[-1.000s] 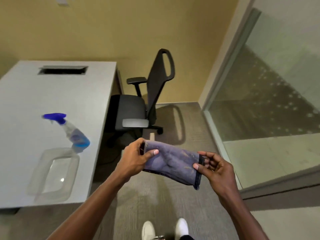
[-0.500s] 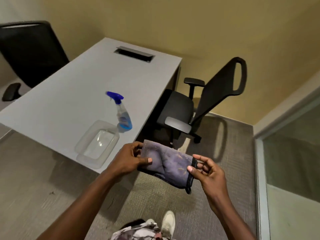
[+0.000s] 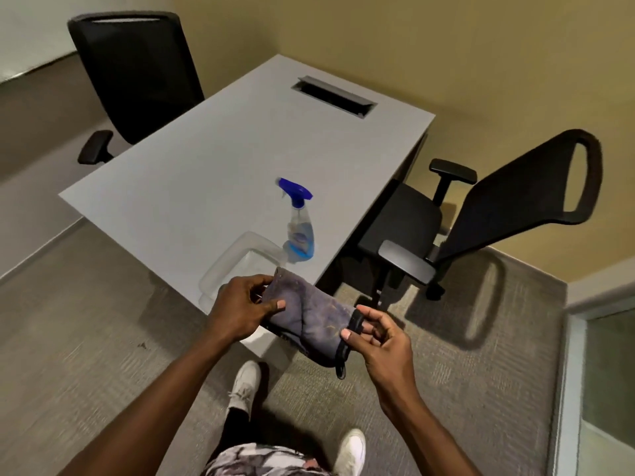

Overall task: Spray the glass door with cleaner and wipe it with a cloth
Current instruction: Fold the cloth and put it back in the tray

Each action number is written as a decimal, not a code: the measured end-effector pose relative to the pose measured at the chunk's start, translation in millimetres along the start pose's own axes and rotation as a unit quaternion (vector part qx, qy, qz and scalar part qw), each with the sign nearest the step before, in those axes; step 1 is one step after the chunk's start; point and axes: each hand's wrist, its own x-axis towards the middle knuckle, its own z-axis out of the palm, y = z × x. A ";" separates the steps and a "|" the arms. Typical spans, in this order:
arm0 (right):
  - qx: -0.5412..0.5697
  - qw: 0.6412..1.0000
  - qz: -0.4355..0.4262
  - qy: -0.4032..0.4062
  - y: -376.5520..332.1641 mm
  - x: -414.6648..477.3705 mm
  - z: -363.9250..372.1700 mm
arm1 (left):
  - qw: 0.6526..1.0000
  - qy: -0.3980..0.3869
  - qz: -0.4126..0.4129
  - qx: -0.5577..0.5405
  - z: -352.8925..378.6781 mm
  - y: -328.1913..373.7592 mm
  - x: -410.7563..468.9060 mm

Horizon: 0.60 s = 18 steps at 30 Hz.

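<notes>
Standing on grey carpet in white sneakers, the person held a folded purple-grey microfiber cloth stretched between both hands in front of the body. The left hand gripped the cloth's left end, its grip pinched with the thumb on top and the fingers curled underneath. The right hand pinched the dark-bound right edge between thumb and forefinger, the other fingers loosely spread. Just beyond the hands, at the near corner of the grey counter, sat a clear plastic container, partly hidden by the left hand. Touching or just beside its far right corner stood a spray bottle of blue cleaner with a blue trigger head, upright. Further along the counter lay a dark cable slot. A black office chair stood to the right of the counter, another at its far left. The glass door showed at the right edge, well apart from the cloth.
</notes>
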 end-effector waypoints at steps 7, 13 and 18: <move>0.042 0.998 0.019 0.049 4.2 30.9 123.6 | 0.999 -0.009 0.004 0.043 -67.7 -60.5 76.2; 0.003 0.994 0.029 0.101 17.6 52.1 207.7 | 0.997 -0.050 0.007 0.065 -106.1 -101.8 122.6; -0.057 0.987 0.025 0.148 26.7 70.4 246.8 | 0.994 -0.074 0.012 0.075 -114.9 -125.8 141.0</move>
